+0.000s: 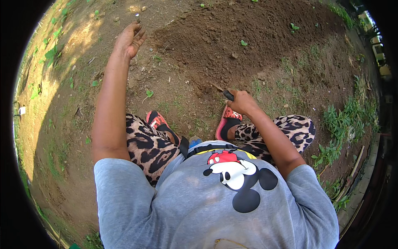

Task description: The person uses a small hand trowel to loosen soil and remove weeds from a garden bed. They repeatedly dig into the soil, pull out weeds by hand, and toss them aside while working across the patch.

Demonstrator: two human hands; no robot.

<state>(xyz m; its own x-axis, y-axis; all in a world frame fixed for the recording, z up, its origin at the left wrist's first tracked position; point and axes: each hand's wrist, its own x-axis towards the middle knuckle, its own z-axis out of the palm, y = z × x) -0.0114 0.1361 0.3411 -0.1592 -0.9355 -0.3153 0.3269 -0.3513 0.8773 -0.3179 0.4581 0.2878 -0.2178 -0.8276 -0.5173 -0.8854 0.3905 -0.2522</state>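
My right hand (pixel 243 102) grips the dark wrapped handle (pixel 228 95) of a small digging tool. Its narrow, soil-coloured blade (pixel 217 87) points into loose earth at the near edge of a dug bed (pixel 211 40); the tip's exact shape is hard to make out. Out to the left, my left hand (pixel 132 39) is raised over bare ground, its fingers loosely bent and apart. A small dark speck shows by its fingertips, perhaps a bit of soil. Between my hands, a small green seedling (pixel 149 93) with a pale stem lies on the ground.
Two small seedlings, one nearer (pixel 243 43) and one farther (pixel 294 27), stand in the dark bed. Leafy weeds (pixel 337 119) grow at the right beside a concrete edge (pixel 362 190). My shoes (pixel 229 119) flank the ground before me. Stones (pixel 134 9) lie at upper left.
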